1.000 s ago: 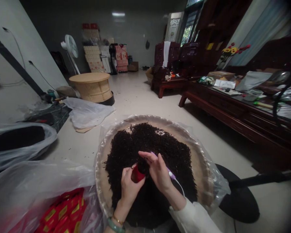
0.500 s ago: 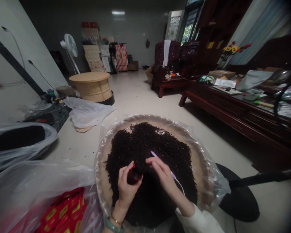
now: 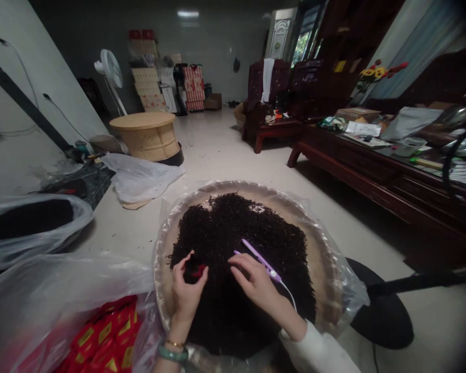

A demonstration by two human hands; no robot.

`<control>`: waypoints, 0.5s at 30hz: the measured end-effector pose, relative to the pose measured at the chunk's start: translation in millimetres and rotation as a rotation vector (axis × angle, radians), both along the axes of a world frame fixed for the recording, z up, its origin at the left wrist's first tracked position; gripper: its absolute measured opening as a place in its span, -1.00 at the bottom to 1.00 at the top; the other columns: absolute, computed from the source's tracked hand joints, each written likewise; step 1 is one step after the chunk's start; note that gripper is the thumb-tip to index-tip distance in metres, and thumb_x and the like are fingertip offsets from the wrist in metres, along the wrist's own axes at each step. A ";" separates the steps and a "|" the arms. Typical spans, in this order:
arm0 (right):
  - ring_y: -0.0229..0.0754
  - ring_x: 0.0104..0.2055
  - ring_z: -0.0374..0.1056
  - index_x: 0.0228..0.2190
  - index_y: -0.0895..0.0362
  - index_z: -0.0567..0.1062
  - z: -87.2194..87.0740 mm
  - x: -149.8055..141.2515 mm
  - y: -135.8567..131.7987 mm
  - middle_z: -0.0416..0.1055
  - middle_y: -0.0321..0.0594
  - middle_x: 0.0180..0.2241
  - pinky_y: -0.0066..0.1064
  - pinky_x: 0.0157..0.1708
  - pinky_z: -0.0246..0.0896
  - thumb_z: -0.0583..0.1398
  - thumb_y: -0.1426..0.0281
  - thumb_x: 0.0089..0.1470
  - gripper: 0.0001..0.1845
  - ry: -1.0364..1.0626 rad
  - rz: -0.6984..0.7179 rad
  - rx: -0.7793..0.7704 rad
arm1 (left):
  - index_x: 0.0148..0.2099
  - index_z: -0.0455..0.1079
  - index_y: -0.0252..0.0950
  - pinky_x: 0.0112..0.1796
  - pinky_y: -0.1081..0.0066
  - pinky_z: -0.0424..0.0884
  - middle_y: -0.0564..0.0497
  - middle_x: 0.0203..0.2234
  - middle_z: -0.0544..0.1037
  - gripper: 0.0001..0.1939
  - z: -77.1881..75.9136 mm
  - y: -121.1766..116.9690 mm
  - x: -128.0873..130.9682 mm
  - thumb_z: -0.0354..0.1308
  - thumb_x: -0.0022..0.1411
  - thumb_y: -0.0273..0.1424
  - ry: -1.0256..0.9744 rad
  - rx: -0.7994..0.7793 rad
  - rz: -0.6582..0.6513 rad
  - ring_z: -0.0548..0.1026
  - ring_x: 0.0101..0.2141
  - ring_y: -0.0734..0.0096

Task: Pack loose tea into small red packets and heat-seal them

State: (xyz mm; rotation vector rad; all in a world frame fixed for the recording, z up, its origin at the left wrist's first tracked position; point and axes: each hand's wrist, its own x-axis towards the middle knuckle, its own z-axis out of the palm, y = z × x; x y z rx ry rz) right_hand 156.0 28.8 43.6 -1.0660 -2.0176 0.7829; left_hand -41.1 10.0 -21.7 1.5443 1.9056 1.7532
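A heap of dark, dry tea leaves fills a wide round basket lined with clear plastic. Over the heap's left part, my left hand curls its thumb and fingers around a small red packet, whose dark mouth faces up. My right hand hovers over the middle of the leaves, its fingers slightly bent and apart from the thumb, with nothing visible in it. Just beyond it, a purple hair straightener with a white cord lies on the leaves.
At the lower left, a clear plastic bag holds several red packets. Behind it sits another bag of dark leaves. A black round stand base is on the right. Farther off are a dark wooden table and a round wooden stand.
My left hand has moved left with the red packet, away from my right hand. My right hand has shifted slightly downward and left, and more of the purple straightener shows.
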 end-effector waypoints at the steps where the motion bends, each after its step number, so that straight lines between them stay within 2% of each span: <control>1: -0.04 0.03 0.34 -0.05 0.12 0.45 -3.3 -3.0 0.7 0.44 -0.02 -0.05 -0.13 0.06 0.25 0.11 0.35 0.20 -0.70 -0.111 0.033 0.007 | 0.00 0.30 -0.30 -0.09 0.16 0.49 -0.19 -0.11 0.53 -0.51 1.1 1.3 -6.4 0.30 0.03 -0.27 -0.028 -0.016 0.036 0.54 -0.13 0.19; 2: 0.04 0.13 0.26 0.03 0.13 0.41 -7.2 -7.8 0.8 0.38 0.03 0.05 -0.04 0.12 0.16 0.17 0.29 0.15 -0.59 -0.235 0.073 0.019 | -0.01 0.31 -0.30 -0.09 0.16 0.49 -0.18 -0.12 0.54 -0.51 2.6 2.2 -11.9 0.30 0.02 -0.25 -0.044 -0.030 0.057 0.54 -0.13 0.19; 5: 0.34 0.29 -0.06 0.20 0.14 0.23 -21.8 -32.1 -0.7 0.08 0.19 0.25 0.22 0.19 -0.13 0.35 0.03 -0.15 -0.05 -0.572 0.201 0.066 | -0.02 0.33 -0.30 -0.07 0.15 0.48 -0.17 -0.12 0.54 -0.50 7.5 1.8 -21.0 0.31 0.00 -0.22 -0.039 -0.037 0.076 0.53 -0.11 0.18; 6: 0.38 0.30 -0.11 0.22 0.14 0.18 -27.6 -42.6 -1.5 0.02 0.22 0.27 0.25 0.20 -0.19 0.37 -0.04 -0.24 0.07 -0.654 0.243 0.074 | -0.02 0.33 -0.30 -0.05 0.14 0.47 -0.17 -0.11 0.53 -0.49 8.4 1.0 -21.7 0.31 0.00 -0.22 -0.029 -0.036 0.075 0.53 -0.11 0.18; 8: 0.39 0.30 -0.13 0.24 0.14 0.14 -39.9 -63.9 -3.3 -0.02 0.23 0.28 0.24 0.20 -0.22 0.37 -0.08 -0.31 0.16 -0.765 0.311 0.105 | -0.01 0.34 -0.29 -0.03 0.13 0.45 -0.16 -0.11 0.53 -0.49 8.5 -1.0 -21.5 0.30 0.01 -0.21 -0.002 -0.052 0.063 0.52 -0.10 0.17; 11: 0.31 0.29 -0.07 0.15 0.11 0.29 -56.7 -89.8 -8.1 0.08 0.15 0.25 0.17 0.19 -0.17 0.36 -0.05 -0.24 -0.02 -0.851 0.440 0.220 | 0.01 0.34 -0.28 -0.02 0.11 0.44 -0.15 -0.09 0.52 -0.50 5.7 -3.2 -21.8 0.28 0.04 -0.21 0.046 -0.080 0.047 0.51 -0.09 0.17; 13: 0.23 0.22 0.07 -0.02 0.13 0.47 -63.0 -98.6 -12.3 0.27 0.08 0.14 0.10 0.15 -0.05 0.35 0.01 -0.15 -0.30 -0.911 0.516 0.289 | 0.01 0.35 -0.28 -0.02 0.11 0.43 -0.15 -0.09 0.51 -0.51 4.3 -3.9 -24.1 0.27 0.05 -0.20 0.081 -0.073 0.054 0.50 -0.08 0.17; 15: 0.11 0.09 0.22 -0.20 0.15 0.56 -63.3 -100.3 -15.7 0.41 0.01 -0.02 -0.02 0.07 0.09 0.33 0.16 -0.03 -0.60 -0.945 0.548 0.323 | 0.00 0.36 -0.29 -0.02 0.11 0.43 -0.15 -0.11 0.51 -0.52 4.5 -4.2 -27.0 0.27 0.06 -0.21 0.109 -0.060 0.062 0.50 -0.08 0.17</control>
